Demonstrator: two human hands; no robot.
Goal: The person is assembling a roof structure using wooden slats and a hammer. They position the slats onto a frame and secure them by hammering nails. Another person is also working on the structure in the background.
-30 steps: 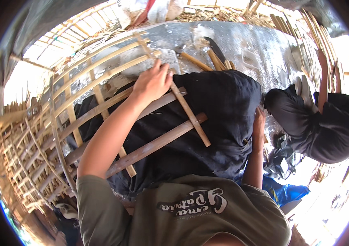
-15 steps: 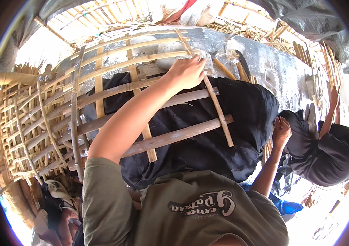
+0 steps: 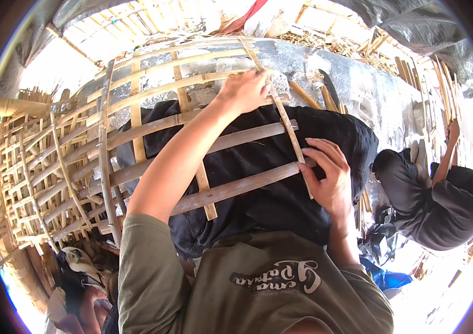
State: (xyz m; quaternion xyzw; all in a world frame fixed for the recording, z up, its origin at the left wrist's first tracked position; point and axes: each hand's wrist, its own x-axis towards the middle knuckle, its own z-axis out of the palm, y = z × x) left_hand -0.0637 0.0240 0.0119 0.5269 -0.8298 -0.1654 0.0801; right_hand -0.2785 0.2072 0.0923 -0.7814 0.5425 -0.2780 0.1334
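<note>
A lattice panel of bamboo slats (image 3: 236, 185) lies across my lap, over black trousers (image 3: 259, 206). A thin cross strip (image 3: 289, 131) runs over the slats near their right ends. My left hand (image 3: 245, 91) is closed at the upper part of this strip, its fingertips partly hidden. My right hand (image 3: 328, 172) grips the lower right corner of the panel, thumb and fingers bent around the strip where it crosses the lowest slat. What lies under its palm is hidden.
A blade (image 3: 330, 89) and bamboo sticks (image 3: 304, 94) lie beyond my knees on a grey sheet (image 3: 359, 69). More lattice (image 3: 42, 178) extends left. Another person (image 3: 434, 195) in dark clothes sits at the right. A blue bag (image 3: 387, 278) is on the floor.
My right hand has come in from the right and taken hold of the panel's lower right corner. My left hand has shifted slightly left along the panel.
</note>
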